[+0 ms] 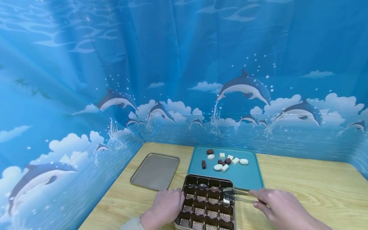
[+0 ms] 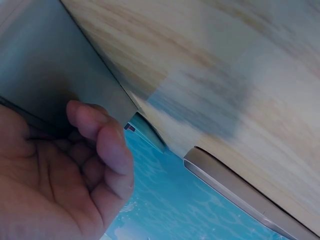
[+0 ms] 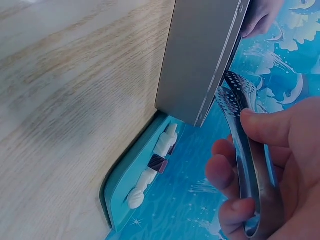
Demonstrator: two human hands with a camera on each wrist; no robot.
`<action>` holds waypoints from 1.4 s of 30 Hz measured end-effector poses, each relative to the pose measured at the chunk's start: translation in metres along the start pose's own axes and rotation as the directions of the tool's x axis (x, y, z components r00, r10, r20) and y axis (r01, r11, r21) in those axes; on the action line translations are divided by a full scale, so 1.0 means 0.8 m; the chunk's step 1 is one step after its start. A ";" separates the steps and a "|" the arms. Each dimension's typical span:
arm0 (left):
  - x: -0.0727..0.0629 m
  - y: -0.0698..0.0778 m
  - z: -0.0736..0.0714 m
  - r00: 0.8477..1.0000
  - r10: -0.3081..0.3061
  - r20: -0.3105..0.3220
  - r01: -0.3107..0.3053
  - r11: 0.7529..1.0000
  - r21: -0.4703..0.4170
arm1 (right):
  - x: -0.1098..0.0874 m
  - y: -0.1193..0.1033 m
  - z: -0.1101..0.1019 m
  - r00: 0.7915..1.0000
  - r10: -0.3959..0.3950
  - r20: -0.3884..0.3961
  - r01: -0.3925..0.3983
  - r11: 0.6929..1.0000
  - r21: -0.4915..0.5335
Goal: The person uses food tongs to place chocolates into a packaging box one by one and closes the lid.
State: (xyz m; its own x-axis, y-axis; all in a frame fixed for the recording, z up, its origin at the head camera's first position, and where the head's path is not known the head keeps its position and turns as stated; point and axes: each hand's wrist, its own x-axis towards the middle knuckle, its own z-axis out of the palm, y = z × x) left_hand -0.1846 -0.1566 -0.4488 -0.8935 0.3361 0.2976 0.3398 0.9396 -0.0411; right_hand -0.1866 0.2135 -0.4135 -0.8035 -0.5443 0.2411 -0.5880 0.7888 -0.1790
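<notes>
Left hand (image 1: 165,203) grips tin (image 3: 197,65) at nine o'clock; right hand (image 1: 277,203) pinches tongs (image 3: 243,145) at white piece (image 1: 226,201), two o'clock; best steady tin, loosen tongs gently

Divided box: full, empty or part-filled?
Part-filled. In the head view, the divided box holds dark pieces in its back row; compartments nearer the front show bare bottoms.
</notes>
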 end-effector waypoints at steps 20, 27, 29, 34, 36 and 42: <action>0.000 -0.002 0.001 1.000 -0.006 0.011 0.006 1.000 -0.007 | 0.038 0.021 0.011 0.974 0.195 -0.118 -0.185 0.979 0.089; 0.000 -0.001 0.004 1.000 -0.008 0.004 0.008 1.000 -0.010 | 0.060 0.034 0.030 0.970 0.238 -0.044 -0.233 0.967 0.098; -0.001 -0.001 0.004 1.000 -0.010 0.002 0.010 1.000 -0.010 | 0.067 0.035 0.036 0.967 0.254 -0.011 -0.251 0.961 0.116; 0.000 -0.001 0.005 1.000 -0.010 0.003 0.010 1.000 -0.018 | 0.077 0.037 0.047 0.969 0.248 0.011 -0.248 0.964 0.097; 0.000 -0.001 0.005 1.000 -0.007 0.005 0.008 1.000 -0.023 | 0.079 0.036 0.050 0.971 0.238 -0.001 -0.238 0.968 0.079; 0.002 -0.001 0.002 1.000 -0.011 0.011 0.011 0.999 -0.030 | 0.083 0.034 0.051 0.970 0.243 -0.016 -0.241 0.968 0.073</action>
State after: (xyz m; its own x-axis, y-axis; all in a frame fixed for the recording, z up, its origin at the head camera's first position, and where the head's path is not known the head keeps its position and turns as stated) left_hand -0.1866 -0.1566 -0.4502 -0.9004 0.3266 0.2873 0.3385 0.9409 -0.0089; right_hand -0.2593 0.1870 -0.4415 -0.9208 -0.3317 0.2054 -0.3819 0.8739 -0.3009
